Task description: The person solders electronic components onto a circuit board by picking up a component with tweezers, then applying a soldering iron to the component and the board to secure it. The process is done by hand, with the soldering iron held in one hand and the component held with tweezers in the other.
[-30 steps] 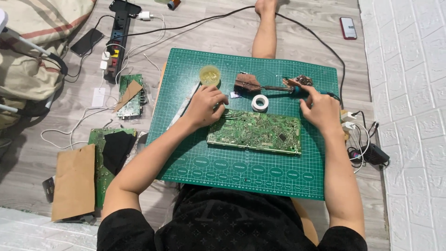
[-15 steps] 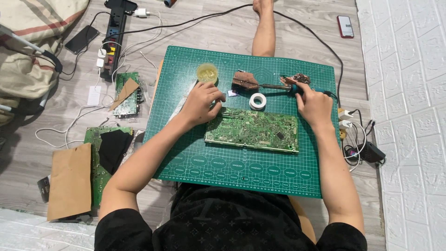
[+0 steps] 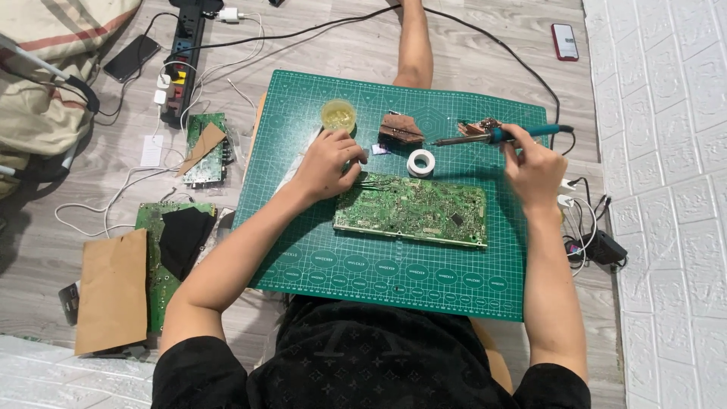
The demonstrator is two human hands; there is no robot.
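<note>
head — left hand (image 3: 327, 163) tweezers (image 3: 375, 182) | right hand (image 3: 535, 168) soldering iron (image 3: 492, 137) | circuit board (image 3: 413, 212)

Under my hands the cutting mat (image 3: 394, 273) looks matt rubbery green, the circuit board (image 3: 413, 212) glossy-studded, my soldering iron (image 3: 496, 136) blue plastic and metal.

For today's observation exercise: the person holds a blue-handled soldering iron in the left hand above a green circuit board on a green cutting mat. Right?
Not quite. The head view shows the soldering iron in the right hand; the left hand holds tweezers at the circuit board. The rest stands.
</note>
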